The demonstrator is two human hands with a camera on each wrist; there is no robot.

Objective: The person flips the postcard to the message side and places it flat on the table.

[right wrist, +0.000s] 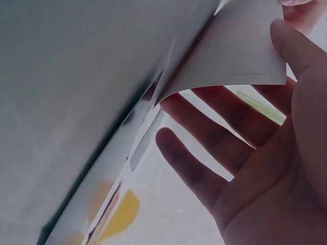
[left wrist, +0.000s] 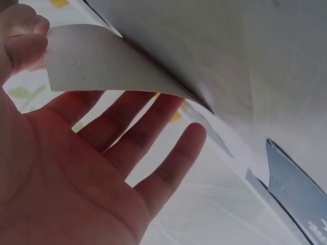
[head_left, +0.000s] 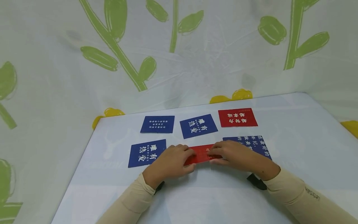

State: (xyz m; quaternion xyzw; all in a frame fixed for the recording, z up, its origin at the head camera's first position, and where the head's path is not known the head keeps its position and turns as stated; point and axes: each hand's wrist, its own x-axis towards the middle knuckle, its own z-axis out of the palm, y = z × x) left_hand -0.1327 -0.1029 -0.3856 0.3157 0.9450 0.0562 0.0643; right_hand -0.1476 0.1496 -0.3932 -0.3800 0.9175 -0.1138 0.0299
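Note:
Both hands hold a red card [head_left: 200,153] with white lettering near the middle of the table. My left hand [head_left: 172,161] pinches its left end, thumb on the near side and fingers over the red face. At the right end my right hand [head_left: 237,155] grips it the same way. The near edge is raised and the card bends in a curve, its far edge down at the table top. From below, the left wrist view shows the pale back of the card [left wrist: 97,61], and a small printed box shows on that back [right wrist: 250,65] in the right wrist view.
Beyond the hands lie two blue cards [head_left: 157,124] [head_left: 198,126] and another red card [head_left: 237,118]. Partly covered by my hands are a blue card [head_left: 137,155] at left and one [head_left: 260,145] at right. A leaf-patterned cloth [head_left: 190,68] rises behind the white table [head_left: 195,199].

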